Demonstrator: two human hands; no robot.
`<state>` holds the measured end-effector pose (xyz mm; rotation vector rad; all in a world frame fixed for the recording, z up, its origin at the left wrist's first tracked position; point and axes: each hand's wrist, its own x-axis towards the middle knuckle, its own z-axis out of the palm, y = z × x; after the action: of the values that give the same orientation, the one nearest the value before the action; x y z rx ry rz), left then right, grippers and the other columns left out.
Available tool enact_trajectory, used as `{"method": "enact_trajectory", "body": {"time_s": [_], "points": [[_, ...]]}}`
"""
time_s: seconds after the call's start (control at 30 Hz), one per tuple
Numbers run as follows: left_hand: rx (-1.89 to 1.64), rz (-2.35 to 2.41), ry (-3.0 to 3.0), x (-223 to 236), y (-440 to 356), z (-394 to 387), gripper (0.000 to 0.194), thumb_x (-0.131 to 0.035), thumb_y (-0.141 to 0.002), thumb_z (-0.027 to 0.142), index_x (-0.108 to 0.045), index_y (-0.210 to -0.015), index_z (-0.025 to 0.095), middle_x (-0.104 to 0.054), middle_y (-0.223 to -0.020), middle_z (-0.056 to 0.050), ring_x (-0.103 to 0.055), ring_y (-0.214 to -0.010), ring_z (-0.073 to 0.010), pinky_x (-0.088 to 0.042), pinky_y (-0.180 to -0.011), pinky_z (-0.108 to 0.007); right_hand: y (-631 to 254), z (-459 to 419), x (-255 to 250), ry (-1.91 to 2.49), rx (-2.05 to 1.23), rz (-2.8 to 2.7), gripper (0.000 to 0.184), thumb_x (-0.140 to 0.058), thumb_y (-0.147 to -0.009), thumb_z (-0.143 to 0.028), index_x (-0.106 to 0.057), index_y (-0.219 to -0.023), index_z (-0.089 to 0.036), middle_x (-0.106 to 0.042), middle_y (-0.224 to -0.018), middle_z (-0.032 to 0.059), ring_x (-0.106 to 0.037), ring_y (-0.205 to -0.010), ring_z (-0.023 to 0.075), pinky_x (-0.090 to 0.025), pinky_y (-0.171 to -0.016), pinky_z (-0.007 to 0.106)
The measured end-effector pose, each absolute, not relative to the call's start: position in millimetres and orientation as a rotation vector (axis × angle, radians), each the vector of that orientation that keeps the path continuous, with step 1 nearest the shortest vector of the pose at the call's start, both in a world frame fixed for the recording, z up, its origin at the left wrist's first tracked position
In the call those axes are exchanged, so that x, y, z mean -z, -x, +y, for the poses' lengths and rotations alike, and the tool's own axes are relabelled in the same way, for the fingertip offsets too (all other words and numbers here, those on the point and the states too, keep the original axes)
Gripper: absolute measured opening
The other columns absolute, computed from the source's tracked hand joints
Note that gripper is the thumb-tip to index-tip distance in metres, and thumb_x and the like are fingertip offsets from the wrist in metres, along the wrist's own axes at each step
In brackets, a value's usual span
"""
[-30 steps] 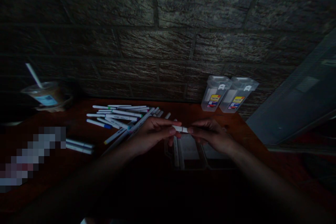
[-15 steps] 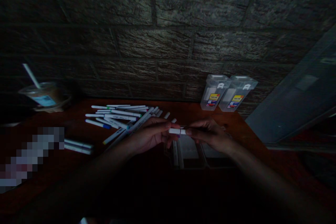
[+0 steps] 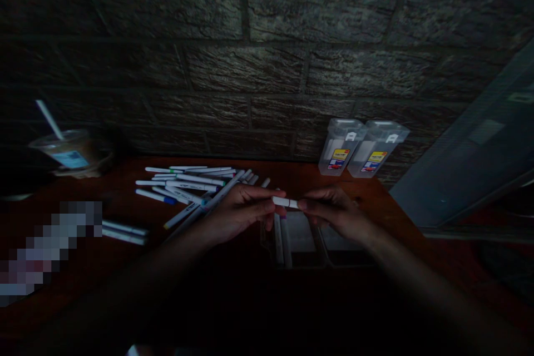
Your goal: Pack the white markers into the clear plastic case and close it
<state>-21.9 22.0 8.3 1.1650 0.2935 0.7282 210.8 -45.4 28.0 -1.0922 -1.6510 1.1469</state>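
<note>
Between my two hands a white marker [image 3: 286, 202] lies nearly level, with a thin dark band near its middle. My left hand [image 3: 244, 208] pinches its left end between thumb and fingers. The fingertips of my right hand [image 3: 334, 208] close on the other end. Just below is an open clear plastic case [image 3: 323, 258] on the table, partly hidden by my hands. A couple of white markers [image 3: 283, 242] lie along its left side. To the left, a loose heap of white markers [image 3: 196, 183] with coloured ends spreads over the wood, partly behind my left hand.
Two clear cases with labels [image 3: 359, 150] stand upright against the stone wall [image 3: 275, 67]. A cup with a straw [image 3: 69, 150] sits at the far left. More markers [image 3: 125, 232] lie near a pixelated patch. A grey panel [image 3: 467, 139] rises at the right.
The marker has turned in my fingers: its right end now tilts slightly down, and its band looks different. Both hands have shifted only slightly. The heap and cases are unchanged.
</note>
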Motion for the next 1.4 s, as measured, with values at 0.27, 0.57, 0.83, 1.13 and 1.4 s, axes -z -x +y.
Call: {"method": "enact_trajectory", "body": {"time_s": [0.27,0.57,0.83,1.13,1.4], "points": [[-0.759,0.484,-1.301,1.5,24.9,28.9,0.029,-0.078,-0.089,0.034,-0.081,-0.104,0.009,-0.08,-0.081,-0.013,-0.067,-0.057,-0.0135,-0.053,-0.056,-0.026,-206.1,-46.9,-16.4,1.11,-0.891,-1.749,0.022,-0.068,-0.095,-0.036,-0.082,-0.088,-0.02,-0.069,-0.07,-0.0005,-0.053,-0.059,0.0118,-0.039,-0.055,0.027],[-0.892,0.556,-1.594,-6.3,21.8,22.1,0.025,-0.074,-0.09,0.028,-0.079,-0.112,0.018,-0.082,-0.087,-0.006,-0.066,-0.058,-0.0112,-0.053,-0.06,-0.025,-207.6,-42.8,-17.8,1.183,-0.878,-1.699,0.02,-0.069,-0.091,-0.034,-0.082,-0.082,-0.021,-0.063,-0.061,-0.0029,-0.05,-0.056,0.0109,-0.037,-0.052,0.026],[-0.862,0.572,-1.622,-8.0,22.1,22.6,0.025,-0.072,-0.09,0.027,-0.077,-0.113,0.017,-0.082,-0.088,-0.006,-0.068,-0.06,-0.0124,-0.055,-0.061,-0.026,-209.3,-40.8,-16.0,1.173,-0.857,-1.725,0.02,-0.069,-0.092,-0.035,-0.083,-0.085,-0.023,-0.064,-0.062,-0.0032,-0.052,-0.056,0.0108,-0.039,-0.053,0.026],[-0.829,0.627,-1.649,-6.0,18.9,20.7,0.012,-0.073,-0.089,0.026,-0.074,-0.084,0.014,-0.072,-0.067,-0.001,-0.062,-0.051,-0.0094,-0.048,-0.05,-0.02,-203.5,-46.5,-16.6,1.166,-0.787,-1.85,0.021,-0.065,-0.096,-0.032,-0.084,-0.097,-0.024,-0.081,-0.088,0.001,-0.069,-0.073,0.0157,-0.05,-0.066,0.029],[-0.875,0.574,-1.657,-2.1,19.5,20.4,0.017,-0.079,-0.085,0.023,-0.075,-0.098,0.014,-0.073,-0.071,0.0,-0.066,-0.056,-0.0101,-0.051,-0.055,-0.02,-206.1,-44.1,-17.4,1.173,-0.884,-1.76,0.023,-0.066,-0.094,-0.033,-0.081,-0.085,-0.02,-0.067,-0.065,-0.0033,-0.054,-0.057,0.0101,-0.041,-0.054,0.025]]}}
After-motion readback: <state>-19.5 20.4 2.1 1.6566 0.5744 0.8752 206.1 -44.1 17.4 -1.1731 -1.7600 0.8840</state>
